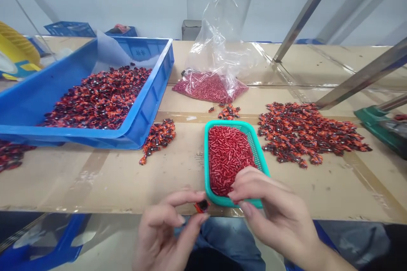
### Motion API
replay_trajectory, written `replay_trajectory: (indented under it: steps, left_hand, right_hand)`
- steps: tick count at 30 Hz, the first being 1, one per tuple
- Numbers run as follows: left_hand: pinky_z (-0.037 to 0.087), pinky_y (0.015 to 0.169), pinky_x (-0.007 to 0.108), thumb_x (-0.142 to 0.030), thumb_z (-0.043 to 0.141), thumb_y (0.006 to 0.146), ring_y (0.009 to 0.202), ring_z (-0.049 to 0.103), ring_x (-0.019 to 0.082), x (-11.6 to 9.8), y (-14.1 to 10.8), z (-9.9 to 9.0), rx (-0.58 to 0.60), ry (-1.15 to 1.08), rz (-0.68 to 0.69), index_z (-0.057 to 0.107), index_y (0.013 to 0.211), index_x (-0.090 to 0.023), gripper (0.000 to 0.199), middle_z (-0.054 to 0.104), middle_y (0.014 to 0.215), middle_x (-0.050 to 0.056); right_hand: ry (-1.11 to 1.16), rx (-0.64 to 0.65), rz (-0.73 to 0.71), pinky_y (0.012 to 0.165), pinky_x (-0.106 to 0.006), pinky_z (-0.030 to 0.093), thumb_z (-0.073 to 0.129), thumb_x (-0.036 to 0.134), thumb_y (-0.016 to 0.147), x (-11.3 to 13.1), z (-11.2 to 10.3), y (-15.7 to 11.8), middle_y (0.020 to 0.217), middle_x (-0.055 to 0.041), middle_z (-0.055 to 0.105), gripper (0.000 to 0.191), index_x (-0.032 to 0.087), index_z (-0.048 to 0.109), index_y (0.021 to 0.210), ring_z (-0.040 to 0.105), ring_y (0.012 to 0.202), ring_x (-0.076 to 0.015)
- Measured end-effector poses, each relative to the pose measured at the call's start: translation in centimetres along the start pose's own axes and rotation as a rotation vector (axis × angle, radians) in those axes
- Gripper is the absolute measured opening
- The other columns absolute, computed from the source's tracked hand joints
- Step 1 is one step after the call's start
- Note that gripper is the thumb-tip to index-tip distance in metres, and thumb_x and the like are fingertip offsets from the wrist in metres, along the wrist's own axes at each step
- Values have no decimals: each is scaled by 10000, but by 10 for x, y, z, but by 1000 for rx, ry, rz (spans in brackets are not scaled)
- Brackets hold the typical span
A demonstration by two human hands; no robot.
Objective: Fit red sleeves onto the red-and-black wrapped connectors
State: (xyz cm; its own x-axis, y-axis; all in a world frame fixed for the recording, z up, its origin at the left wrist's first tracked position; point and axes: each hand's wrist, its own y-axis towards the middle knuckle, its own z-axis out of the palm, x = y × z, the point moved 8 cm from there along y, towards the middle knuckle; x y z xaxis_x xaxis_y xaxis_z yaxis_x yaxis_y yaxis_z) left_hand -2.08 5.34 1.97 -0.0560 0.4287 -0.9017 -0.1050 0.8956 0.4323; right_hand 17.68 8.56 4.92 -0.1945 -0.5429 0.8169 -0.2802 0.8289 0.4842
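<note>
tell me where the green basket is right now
In the head view, the green basket sits just right of centre, in front of the clear bag, the right hand at its near right corner.

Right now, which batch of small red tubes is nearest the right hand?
The red tubes in the green basket, which the right hand partly covers in this view; the other batch lies farther back, inside the clear plastic bag.

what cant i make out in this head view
All in the head view:
What, if anything, the right hand pinches: hidden by its fingers.
Fine detail of the black-and-orange piece in the left hand: too small, partly covered.
Blue tray's left end: cut off by the picture edge.
</note>
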Motion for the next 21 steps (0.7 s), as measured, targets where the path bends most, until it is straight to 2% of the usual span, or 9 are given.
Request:
replay_trajectory:
  steps: [4, 7, 9, 12, 15, 18, 21]
  left_hand:
    - [666, 971, 344, -61, 820, 856, 956, 822, 180, 1, -2, 6, 18, -27, -65, 537, 965, -289, 379, 852, 1000, -24]
    - [701, 856, 301, -151, 821, 889, 912, 829, 183, 4, -2, 9, 17, -98, -136, 545, 961, -301, 322, 849, 996, -19]
    - [709, 807, 292, -164, 820, 892, 897, 831, 188, 4, -3, 11, 13, -114, -153, 549, 959, -304, 312, 847, 989, -17]
    - [713, 821, 334, -171, 822, 892, 896, 829, 205, 2, -4, 10, -4, -101, -146, 554, 964, -304, 307, 847, 979, -5]
    - [709, 812, 353, -142, 794, 909, 912, 820, 208, -2, -1, 12, 32, -86, -104, 552, 971, -312, 303, 843, 980, -10]
    - [703, 803, 374, -49, 763, 893, 880, 818, 208, -11, 4, 15, 77, -42, -24, 556, 911, -310, 333, 848, 998, -21]
    - [698, 733, 390, -35, 739, 892, 819, 826, 237, -23, 4, 23, 151, 47, 91, 616, 807, -306, 310, 859, 998, -3]
  right_hand:
    - [14, -54, -63, 741, -324, 623, 691, -1, 849, 19, 1, 7, 821, -30, 741, 270, 205, 741, 1017, 709, 770, -164]
    - [35, -34, -66, 702, -319, 620, 724, 18, 841, 23, 2, 12, 782, -37, 749, 242, 201, 746, 997, 706, 747, -173]
    - [47, -5, -73, 705, -322, 615, 746, 37, 845, 24, 4, 13, 789, -42, 756, 224, 201, 745, 998, 700, 757, -178]
    - [38, 21, -83, 698, -306, 602, 759, 63, 864, 24, 7, 12, 807, -42, 749, 186, 198, 741, 990, 685, 762, -168]
    - [14, 34, -77, 688, -278, 577, 760, 67, 870, 22, 8, 11, 798, -27, 728, 158, 197, 731, 956, 665, 757, -149]
    - [58, 91, -5, 713, -279, 549, 773, 95, 878, 14, 11, 8, 826, -17, 722, 141, 206, 726, 951, 653, 796, -147]
    - [193, 172, 193, 720, -271, 520, 799, 150, 867, -1, 15, 5, 833, -4, 695, 110, 207, 704, 870, 639, 802, -140]
